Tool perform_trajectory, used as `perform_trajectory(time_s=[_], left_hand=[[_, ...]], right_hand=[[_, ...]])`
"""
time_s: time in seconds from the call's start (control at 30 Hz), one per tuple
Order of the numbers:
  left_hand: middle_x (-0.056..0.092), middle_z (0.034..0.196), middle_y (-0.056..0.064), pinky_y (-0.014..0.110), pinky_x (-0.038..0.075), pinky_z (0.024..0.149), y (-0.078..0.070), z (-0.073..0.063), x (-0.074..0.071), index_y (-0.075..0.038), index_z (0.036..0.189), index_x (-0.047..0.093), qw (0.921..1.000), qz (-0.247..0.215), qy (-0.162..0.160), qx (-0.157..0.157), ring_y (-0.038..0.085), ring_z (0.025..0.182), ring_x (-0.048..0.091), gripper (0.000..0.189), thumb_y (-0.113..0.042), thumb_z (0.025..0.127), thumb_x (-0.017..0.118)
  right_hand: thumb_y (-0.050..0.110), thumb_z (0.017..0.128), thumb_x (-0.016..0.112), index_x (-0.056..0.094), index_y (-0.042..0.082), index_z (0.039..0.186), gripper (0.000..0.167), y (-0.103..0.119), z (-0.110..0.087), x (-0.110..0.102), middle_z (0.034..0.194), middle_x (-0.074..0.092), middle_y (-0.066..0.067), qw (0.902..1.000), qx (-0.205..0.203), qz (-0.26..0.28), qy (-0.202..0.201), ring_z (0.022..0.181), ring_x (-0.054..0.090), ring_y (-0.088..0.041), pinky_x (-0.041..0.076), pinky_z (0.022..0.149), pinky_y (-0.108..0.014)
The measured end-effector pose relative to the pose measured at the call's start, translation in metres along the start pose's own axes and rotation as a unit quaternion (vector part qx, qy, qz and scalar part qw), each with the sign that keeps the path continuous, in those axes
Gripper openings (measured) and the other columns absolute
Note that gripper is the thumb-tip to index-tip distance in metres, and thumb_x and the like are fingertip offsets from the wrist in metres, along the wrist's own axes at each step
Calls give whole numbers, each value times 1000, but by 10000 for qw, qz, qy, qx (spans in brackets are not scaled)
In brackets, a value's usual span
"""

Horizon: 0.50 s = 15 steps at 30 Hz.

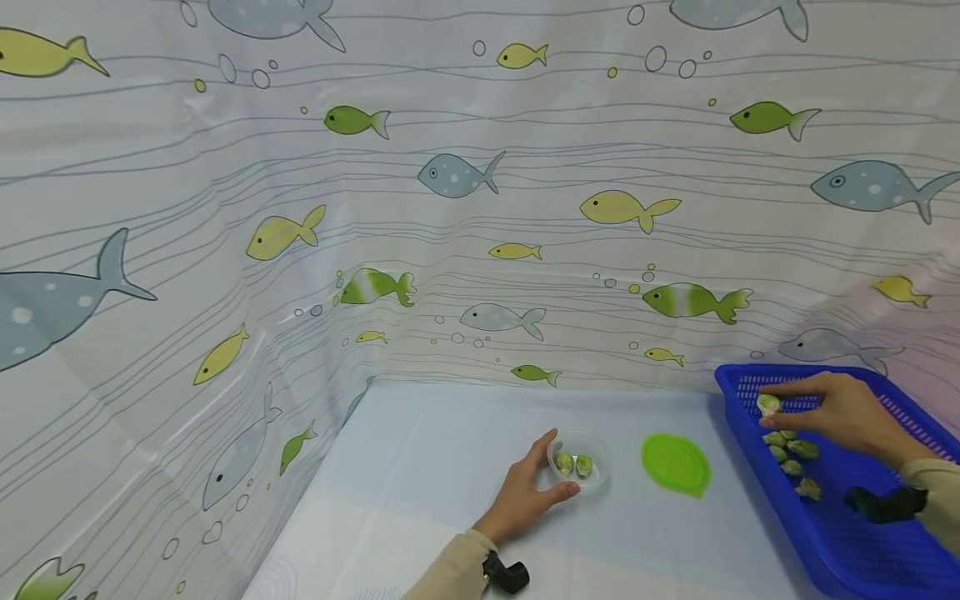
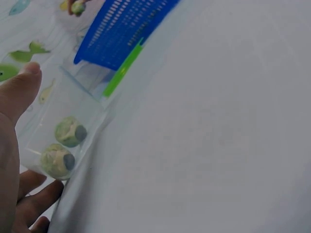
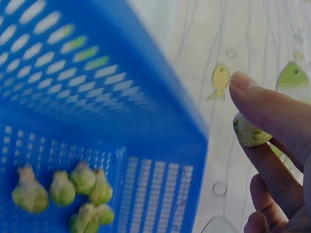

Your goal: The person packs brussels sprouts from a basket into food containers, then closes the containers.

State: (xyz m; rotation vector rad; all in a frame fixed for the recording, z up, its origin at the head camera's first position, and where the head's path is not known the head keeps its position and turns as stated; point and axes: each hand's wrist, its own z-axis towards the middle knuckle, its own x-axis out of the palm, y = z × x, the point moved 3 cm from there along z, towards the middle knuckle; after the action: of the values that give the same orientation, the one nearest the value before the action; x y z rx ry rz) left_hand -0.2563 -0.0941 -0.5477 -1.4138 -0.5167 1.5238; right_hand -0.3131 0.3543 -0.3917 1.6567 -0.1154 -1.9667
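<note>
My left hand holds a small clear plastic container on the white table, its thumb on one side and fingers on the other. Inside it sit two Brussels sprouts, seen through its wall in the left wrist view. Over the far left part of a blue basket, my right hand pinches a single Brussels sprout between thumb and fingers. Several more Brussels sprouts lie on the basket floor, along its left side in the head view.
A bright green lid lies flat on the table between the container and the basket. The basket has slotted, raised walls. Behind the table and to its left hangs a white curtain printed with fish.
</note>
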Motion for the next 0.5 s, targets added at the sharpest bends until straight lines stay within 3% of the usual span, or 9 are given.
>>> perform_trajectory(time_s=[0.17,0.23,0.3,0.37,0.5], left_hand=[[57,157,14,49,45,120,1,0,0,-17,168,32,10000,-5,5,2,27,141,58,92,-48,95,79],[57,157,14,49,46,119,1,0,0,-17,168,32,10000,-9,-5,-5,27,141,59,92,-48,95,79],[57,157,14,48,46,119,1,0,1,-17,168,32,10000,-24,-6,-17,27,140,59,92,-48,95,79],[57,156,14,48,47,119,1,0,1,-17,168,32,10000,-18,-9,-19,27,140,60,92,-48,95,79],[58,156,14,47,48,118,1,0,1,-17,168,32,10000,14,-15,-12,28,139,60,92,-48,95,79]], right_hand=[[46,79,94,81,13,123,56,18,3,3,128,73,-27,9998,-77,185,29,91,68,-22,50,67,-30],[45,80,93,81,13,124,56,25,4,5,129,73,-26,9994,-103,310,85,75,56,-12,41,60,-26],[43,80,94,81,12,123,55,32,5,8,127,74,-24,9990,-167,408,78,70,48,-7,36,57,-26],[40,80,94,81,11,123,54,39,5,11,125,75,-22,9983,-214,539,79,61,35,-9,30,52,-28],[37,79,95,82,13,120,50,53,5,19,119,76,-16,9972,-391,631,-26,64,36,-8,30,52,-28]])
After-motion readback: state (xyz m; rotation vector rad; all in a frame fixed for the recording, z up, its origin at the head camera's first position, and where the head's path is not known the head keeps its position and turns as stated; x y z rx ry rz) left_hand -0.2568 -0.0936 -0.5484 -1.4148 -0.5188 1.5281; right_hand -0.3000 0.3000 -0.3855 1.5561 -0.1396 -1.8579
